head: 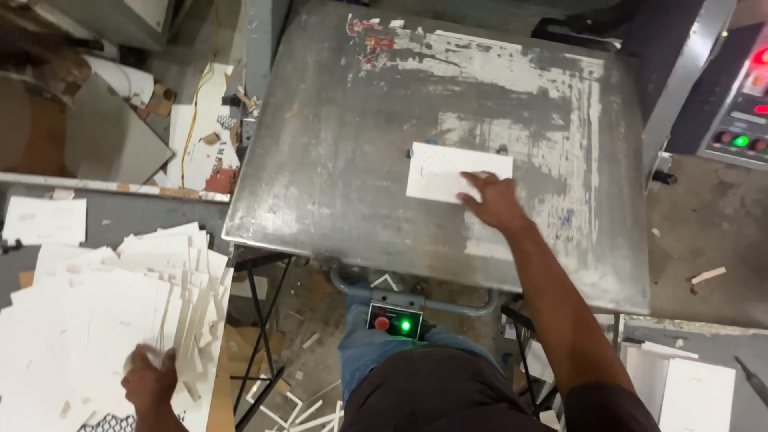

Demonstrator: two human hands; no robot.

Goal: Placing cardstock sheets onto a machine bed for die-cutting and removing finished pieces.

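My right hand (498, 200) rests flat on the lower right corner of a white card sheet (448, 170) that lies on a worn metal plate (344, 152). My left hand (149, 379) reaches down at the lower left and touches a loose pile of white card sheets (88, 312). Its fingers lie spread on the sheets; I cannot tell whether it grips one.
A small box with a red button and a green light (394, 319) hangs under the plate's front edge. A control panel with red and green lights (744, 104) stands at the far right. Card scraps litter the floor (288, 400). More white sheets (688, 384) lie at the lower right.
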